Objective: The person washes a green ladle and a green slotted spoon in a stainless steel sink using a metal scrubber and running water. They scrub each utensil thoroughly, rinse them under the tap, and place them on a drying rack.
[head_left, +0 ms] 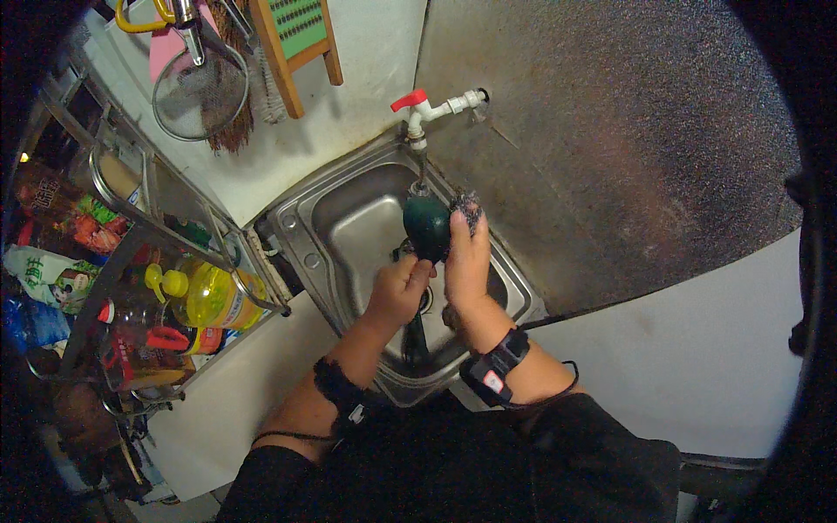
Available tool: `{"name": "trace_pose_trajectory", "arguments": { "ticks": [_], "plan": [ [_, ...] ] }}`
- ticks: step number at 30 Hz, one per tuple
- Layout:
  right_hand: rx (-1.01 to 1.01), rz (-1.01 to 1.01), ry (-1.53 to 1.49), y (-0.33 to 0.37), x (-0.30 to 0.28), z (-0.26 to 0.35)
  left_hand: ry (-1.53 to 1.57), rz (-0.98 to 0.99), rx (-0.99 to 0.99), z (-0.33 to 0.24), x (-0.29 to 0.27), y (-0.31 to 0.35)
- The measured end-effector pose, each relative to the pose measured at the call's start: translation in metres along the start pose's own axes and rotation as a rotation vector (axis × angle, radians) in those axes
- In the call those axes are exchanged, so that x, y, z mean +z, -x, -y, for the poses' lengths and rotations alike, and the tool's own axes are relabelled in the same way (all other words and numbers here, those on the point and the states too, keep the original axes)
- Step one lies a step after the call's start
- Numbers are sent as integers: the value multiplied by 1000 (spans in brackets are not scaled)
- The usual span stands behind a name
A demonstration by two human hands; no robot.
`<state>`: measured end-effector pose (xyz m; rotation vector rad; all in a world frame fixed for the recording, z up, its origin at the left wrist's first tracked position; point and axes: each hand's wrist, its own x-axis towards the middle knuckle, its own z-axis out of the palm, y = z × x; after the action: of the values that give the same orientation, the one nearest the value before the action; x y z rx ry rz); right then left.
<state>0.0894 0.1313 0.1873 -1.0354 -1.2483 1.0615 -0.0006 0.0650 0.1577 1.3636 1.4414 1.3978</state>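
Over the sink [362,228], my left hand [399,292] is closed round the lower end of a dark green, spoon-shaped utensil [426,225] with a smooth oval head. The head points up beneath the white tap [421,122] with its red lever, and water meets its top edge. My right hand [468,261] is closed on a grey steel wool scourer [467,206] at the right side of the head. A dark strip [415,340] shows in the basin below my left hand; whether it belongs to the utensil I cannot tell.
On the left, a metal rack [122,187] holds bottles, including a yellow liquid jug [214,296], and packets. A mesh strainer [200,94] and a wood-framed grater [301,39] hang on the wall. A white counter [663,349] and a grey wall panel [610,157] border the sink's right.
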Motion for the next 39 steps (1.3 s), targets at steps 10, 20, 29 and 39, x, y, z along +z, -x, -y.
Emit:
{"name": "trace_pose_trajectory", "arguments": {
  "ticks": [10, 20, 29, 39],
  "plan": [
    [19, 194, 237, -56, -43, 38, -60, 94, 59, 6, -19, 13],
    [-191, 497, 544, -25, -28, 31, -175, 153, 92, -4, -4, 5],
    [722, 361, -232, -42, -56, -4, 18, 64, 166, -7, -6, 1],
    [330, 267, -341, -32, -64, 36, -24, 76, 177, -22, -1, -7]
  ]
}}
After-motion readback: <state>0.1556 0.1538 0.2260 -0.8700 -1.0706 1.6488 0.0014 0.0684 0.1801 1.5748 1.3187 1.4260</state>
